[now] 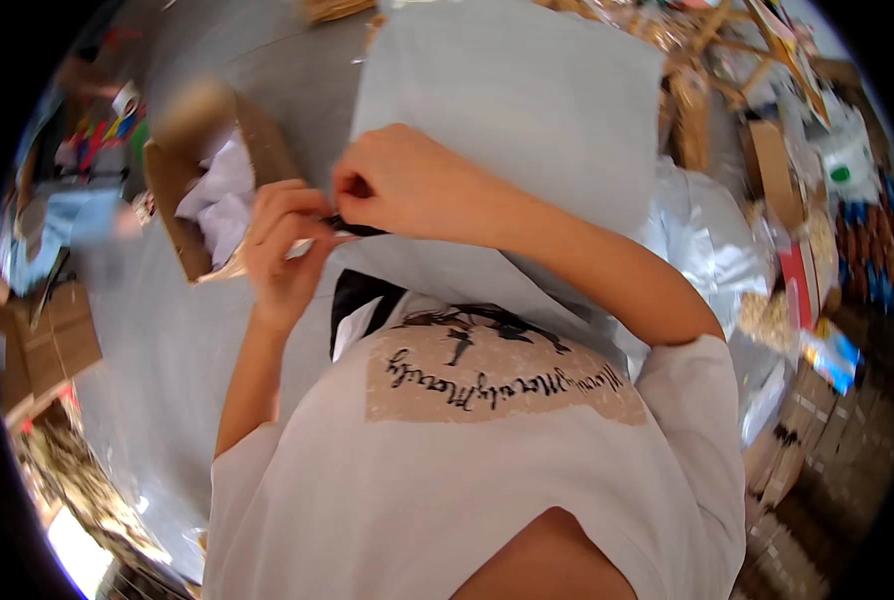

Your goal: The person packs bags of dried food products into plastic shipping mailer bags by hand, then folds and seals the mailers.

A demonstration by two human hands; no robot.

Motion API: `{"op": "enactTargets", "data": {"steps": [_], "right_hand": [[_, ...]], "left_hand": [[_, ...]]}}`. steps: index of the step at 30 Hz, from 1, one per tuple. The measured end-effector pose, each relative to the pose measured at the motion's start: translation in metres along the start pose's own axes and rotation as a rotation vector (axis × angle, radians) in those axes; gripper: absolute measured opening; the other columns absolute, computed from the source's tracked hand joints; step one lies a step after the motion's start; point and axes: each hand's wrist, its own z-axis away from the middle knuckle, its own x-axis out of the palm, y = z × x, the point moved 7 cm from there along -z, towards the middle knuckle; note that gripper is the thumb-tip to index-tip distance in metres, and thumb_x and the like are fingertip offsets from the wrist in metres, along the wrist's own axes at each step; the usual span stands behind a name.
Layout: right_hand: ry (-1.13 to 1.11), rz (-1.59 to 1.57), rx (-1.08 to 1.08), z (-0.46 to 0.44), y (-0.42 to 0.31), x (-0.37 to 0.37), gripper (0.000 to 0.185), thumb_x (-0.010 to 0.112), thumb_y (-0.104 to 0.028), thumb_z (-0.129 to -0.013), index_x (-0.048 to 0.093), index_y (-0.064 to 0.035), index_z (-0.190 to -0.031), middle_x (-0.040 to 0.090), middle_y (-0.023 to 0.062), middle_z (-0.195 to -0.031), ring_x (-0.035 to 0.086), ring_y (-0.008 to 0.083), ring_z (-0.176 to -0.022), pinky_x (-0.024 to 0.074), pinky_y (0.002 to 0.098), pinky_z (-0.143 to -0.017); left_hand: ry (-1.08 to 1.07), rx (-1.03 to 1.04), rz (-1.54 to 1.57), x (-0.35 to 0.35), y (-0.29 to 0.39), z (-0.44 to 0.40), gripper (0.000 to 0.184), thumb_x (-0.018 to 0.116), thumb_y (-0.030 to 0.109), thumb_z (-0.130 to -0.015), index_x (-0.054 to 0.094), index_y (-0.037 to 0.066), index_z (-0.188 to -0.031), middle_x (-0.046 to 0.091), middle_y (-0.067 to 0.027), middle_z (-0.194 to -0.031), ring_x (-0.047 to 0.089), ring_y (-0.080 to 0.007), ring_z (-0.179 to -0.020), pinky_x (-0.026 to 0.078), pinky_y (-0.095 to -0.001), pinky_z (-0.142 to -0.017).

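My left hand (pixel 285 240) and my right hand (pixel 397 185) meet in front of me, over the near left corner of a pale grey sheet-like surface (pixel 527 110). My right hand is closed, its fingertips pinched together. The left thumb and fingers are also bent into a pinch, close against the right fingers. A small dark strip (pixel 362 228) shows between and just below the fingers, too blurred and covered to name. Just left of my left hand stands an open cardboard box (pixel 192 240) with crumpled whitish-lilac material (pixel 222 195) inside.
Brown cartons (pixel 52 335) stand on the grey floor (pixel 152 340) at left. On the right are shiny plastic bags (pixel 707 225), a blue packet (pixel 835 358) and stacked flat cardboard (pixel 817 440). A wooden frame (pixel 742 45) is at the upper right.
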Motion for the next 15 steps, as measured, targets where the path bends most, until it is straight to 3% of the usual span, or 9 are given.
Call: {"op": "enactTargets", "data": {"steps": [3,5,7,9,10,12,13,14,15], "right_hand": [[0.085,-0.053,0.024,0.015,0.003,-0.018,0.017,0.058,-0.015,-0.071,0.059,0.0019,-0.069,0.059,0.0127,-0.065,0.056,0.0207,-0.056,0.0435,0.0330,-0.053],[0.237,-0.277,-0.081,0.031,-0.002,-0.040,0.019,0.053,-0.018,-0.081,0.057,0.0000,-0.078,0.062,0.0073,-0.069,0.059,0.0180,-0.060,0.0457,0.0303,-0.054],[0.186,-0.634,0.159,0.064,0.008,-0.065,0.022,0.045,-0.023,-0.089,0.056,-0.0035,-0.088,0.062,0.0034,-0.070,0.059,0.0147,-0.060,0.0463,0.0255,-0.050],[0.287,-0.863,0.378,0.120,0.026,-0.099,0.024,0.042,-0.026,-0.091,0.054,-0.0052,-0.092,0.061,0.0042,-0.067,0.057,0.0126,-0.055,0.0451,0.0221,-0.045],[0.444,-0.837,0.402,0.154,0.042,-0.119,0.025,0.042,-0.027,-0.091,0.055,-0.0058,-0.093,0.054,0.0024,-0.059,0.053,0.0107,-0.048,0.0410,0.0214,-0.039],[0.818,-0.726,0.559,0.240,0.075,-0.163,0.023,0.044,-0.022,-0.090,0.056,-0.0060,-0.103,0.030,-0.0059,-0.051,0.030,0.0054,-0.039,0.0295,0.0189,-0.035],[1.000,-0.764,0.586,0.297,0.096,-0.185,0.022,0.046,-0.019,-0.089,0.056,-0.0034,-0.101,0.030,-0.0063,-0.052,0.027,0.0039,-0.043,0.0269,0.0171,-0.038],[1.284,-0.720,0.536,0.348,0.097,-0.204,0.021,0.046,-0.019,-0.089,0.057,-0.0021,-0.093,0.032,-0.0054,-0.055,0.030,0.0040,-0.049,0.0280,0.0172,-0.043],[1.557,-0.479,0.390,0.424,0.106,-0.227,0.016,0.045,-0.015,-0.087,0.051,-0.0011,-0.081,0.038,-0.0011,-0.058,0.038,0.0093,-0.050,0.0408,0.0247,-0.054]], "left_hand": [[-0.024,-0.084,0.128,-0.008,-0.001,-0.002,0.027,0.073,-0.001,-0.056,0.048,0.004,-0.064,0.056,-0.0075,-0.078,0.051,-0.0240,-0.079,0.040,-0.0327,-0.071],[-0.082,-0.121,0.265,-0.010,-0.003,-0.003,0.026,0.072,-0.003,-0.058,0.047,0.004,-0.064,0.055,-0.0080,-0.077,0.051,-0.0233,-0.078,0.040,-0.0324,-0.071],[-0.141,-0.162,0.400,-0.010,-0.005,0.000,0.026,0.070,-0.004,-0.060,0.046,0.004,-0.064,0.055,-0.0084,-0.076,0.050,-0.0226,-0.078,0.040,-0.0321,-0.070],[-0.216,-0.258,0.557,-0.008,-0.010,0.005,0.024,0.066,-0.006,-0.064,0.044,0.005,-0.063,0.053,-0.0093,-0.074,0.049,-0.0206,-0.074,0.041,-0.0307,-0.067],[-0.228,-0.247,0.577,-0.010,-0.008,0.006,0.024,0.066,-0.006,-0.064,0.044,0.005,-0.063,0.053,-0.0093,-0.074,0.049,-0.0206,-0.074,0.041,-0.0307,-0.067],[-0.297,-0.323,0.697,-0.010,-0.006,0.007,0.025,0.064,-0.006,-0.065,0.042,0.005,-0.062,0.052,-0.0096,-0.071,0.049,-0.0192,-0.070,0.041,-0.0293,-0.063],[-0.297,-0.309,0.704,-0.011,-0.004,0.006,0.025,0.065,-0.004,-0.066,0.042,0.005,-0.061,0.051,-0.0094,-0.069,0.049,-0.0191,-0.067,0.042,-0.0289,-0.060],[-0.305,-0.304,0.712,-0.011,-0.004,0.006,0.025,0.065,-0.004,-0.066,0.042,0.005,-0.061,0.051,-0.0094,-0.069,0.049,-0.0191,-0.067,0.042,-0.0289,-0.060],[-0.319,-0.307,0.720,-0.012,-0.004,0.007,0.025,0.066,-0.003,-0.065,0.042,0.005,-0.061,0.051,-0.0092,-0.069,0.049,-0.0191,-0.067,0.042,-0.0288,-0.060]]}}
